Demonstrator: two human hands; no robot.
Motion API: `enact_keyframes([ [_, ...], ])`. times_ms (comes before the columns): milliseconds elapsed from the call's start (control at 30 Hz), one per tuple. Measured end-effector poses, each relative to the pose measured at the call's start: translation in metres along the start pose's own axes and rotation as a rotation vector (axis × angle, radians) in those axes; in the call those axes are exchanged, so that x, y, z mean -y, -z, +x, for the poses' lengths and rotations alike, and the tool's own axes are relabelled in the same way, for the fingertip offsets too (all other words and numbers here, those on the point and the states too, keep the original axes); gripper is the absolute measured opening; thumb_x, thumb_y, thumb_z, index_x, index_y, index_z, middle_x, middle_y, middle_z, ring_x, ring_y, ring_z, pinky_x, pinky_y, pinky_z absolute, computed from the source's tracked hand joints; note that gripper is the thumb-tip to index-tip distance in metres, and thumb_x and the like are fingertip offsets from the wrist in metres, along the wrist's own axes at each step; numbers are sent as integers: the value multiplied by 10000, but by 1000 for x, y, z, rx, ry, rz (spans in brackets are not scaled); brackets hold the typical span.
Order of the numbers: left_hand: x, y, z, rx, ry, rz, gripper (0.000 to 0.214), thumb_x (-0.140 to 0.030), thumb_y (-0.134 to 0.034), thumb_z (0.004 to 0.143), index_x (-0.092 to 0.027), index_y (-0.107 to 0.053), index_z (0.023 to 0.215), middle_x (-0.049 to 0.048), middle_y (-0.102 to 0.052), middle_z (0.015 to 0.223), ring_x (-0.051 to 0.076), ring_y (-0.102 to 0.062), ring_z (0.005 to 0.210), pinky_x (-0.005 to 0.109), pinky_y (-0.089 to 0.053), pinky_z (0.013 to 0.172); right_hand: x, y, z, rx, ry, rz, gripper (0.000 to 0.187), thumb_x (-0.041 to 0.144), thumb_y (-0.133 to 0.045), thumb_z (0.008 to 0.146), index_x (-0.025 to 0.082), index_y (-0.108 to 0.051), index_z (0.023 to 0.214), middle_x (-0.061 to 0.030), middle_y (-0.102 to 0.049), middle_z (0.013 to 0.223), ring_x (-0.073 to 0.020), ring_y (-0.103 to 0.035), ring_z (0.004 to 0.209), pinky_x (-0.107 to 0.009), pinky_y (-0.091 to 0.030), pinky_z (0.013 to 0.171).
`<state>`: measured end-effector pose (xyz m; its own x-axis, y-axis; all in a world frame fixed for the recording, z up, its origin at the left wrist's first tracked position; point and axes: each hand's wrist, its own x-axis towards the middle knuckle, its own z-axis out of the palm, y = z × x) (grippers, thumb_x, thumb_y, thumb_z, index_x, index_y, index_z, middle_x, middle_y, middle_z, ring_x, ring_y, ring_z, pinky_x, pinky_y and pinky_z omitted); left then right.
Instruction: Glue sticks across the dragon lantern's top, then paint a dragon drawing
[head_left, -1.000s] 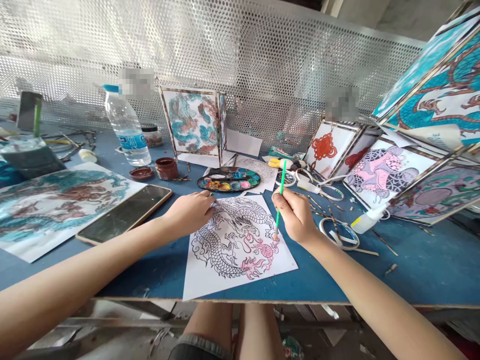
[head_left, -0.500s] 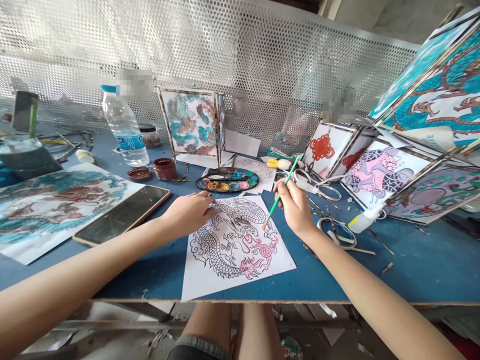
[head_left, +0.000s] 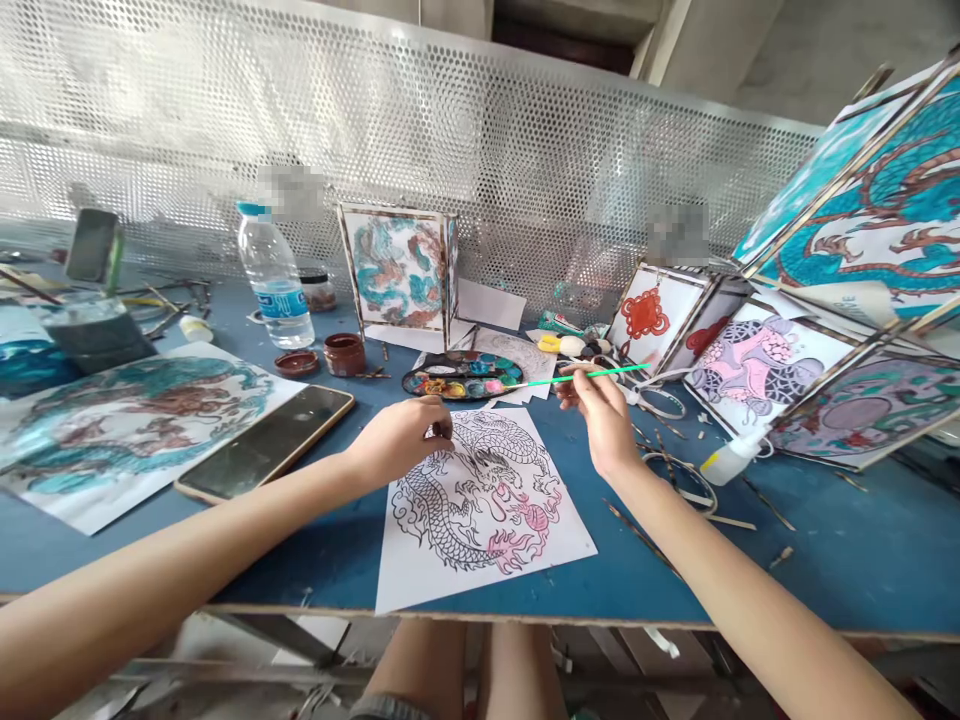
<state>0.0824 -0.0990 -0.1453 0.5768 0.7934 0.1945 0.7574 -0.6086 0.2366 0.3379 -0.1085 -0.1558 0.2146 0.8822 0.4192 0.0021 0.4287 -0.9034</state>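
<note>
A white sheet with a black dragon outline (head_left: pixel 480 500), partly coloured pink at its lower right, lies on the blue table (head_left: pixel 825 560) in front of me. My left hand (head_left: pixel 401 440) rests on the sheet's top left corner with its fingers curled, pressing the paper down. My right hand (head_left: pixel 596 405) pinches a thin green paintbrush (head_left: pixel 592 375), held nearly level above the table, its tip over the round paint palette (head_left: pixel 463 378) with several coloured wells.
A phone (head_left: pixel 266 445) and a painted dragon sheet (head_left: pixel 127 420) lie to the left. A water bottle (head_left: pixel 276 280), small brown jars (head_left: pixel 345 353) and a framed dragon panel (head_left: pixel 397 270) stand behind. Painted lantern panels (head_left: pixel 825 350), tape rings and a glue bottle (head_left: pixel 731 455) crowd the right. A perforated metal screen backs the table.
My right hand lifted the brush off the dragon sheet and swung it up and left, so its tip now reaches the palette. My left hand stayed on the sheet.
</note>
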Motion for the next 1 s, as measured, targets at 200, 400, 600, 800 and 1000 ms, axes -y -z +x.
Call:
enact_keyframes([
  [200,-2,3,-2,0,-16,-91,174,-229,-523,825,-190,-687,779,28,-657,823,165,-591,743,257,-422,685,2,-3,-5,120,70,-179,239,387,-525,837,218,-639,962,-48,-658,939,-189,-600,869,-292,-459,691],
  [400,1,1,-2,-53,-17,-100,281,-225,-416,888,-178,-688,839,56,-665,900,191,-612,824,278,-437,732,2,-5,-12,207,202,-389,266,353,-467,882,234,-611,1071,-61,-643,1056,-204,-587,960,-354,-443,838],
  [600,-2,2,-3,-102,44,-104,148,-313,-623,760,-188,-650,684,32,-651,757,194,-595,717,274,-416,618,10,-15,-23,326,292,-472,221,328,-477,879,238,-636,1004,-57,-658,1023,-224,-586,988,-388,-428,890],
  [800,-1,4,-4,-207,77,-330,198,-336,-693,685,-175,-598,620,10,-607,677,159,-533,623,254,-371,539,21,-23,-12,176,66,-174,237,421,-555,820,208,-610,905,-44,-673,846,-197,-631,761,-348,-486,766],
  [1000,-2,6,-3,-243,111,-684,248,-376,-537,808,-157,-640,752,12,-574,659,132,-500,565,252,-385,528,37,-35,2,212,-24,-102,250,442,-587,787,193,-592,762,-4,-623,694,-156,-574,650,-306,-460,695],
])
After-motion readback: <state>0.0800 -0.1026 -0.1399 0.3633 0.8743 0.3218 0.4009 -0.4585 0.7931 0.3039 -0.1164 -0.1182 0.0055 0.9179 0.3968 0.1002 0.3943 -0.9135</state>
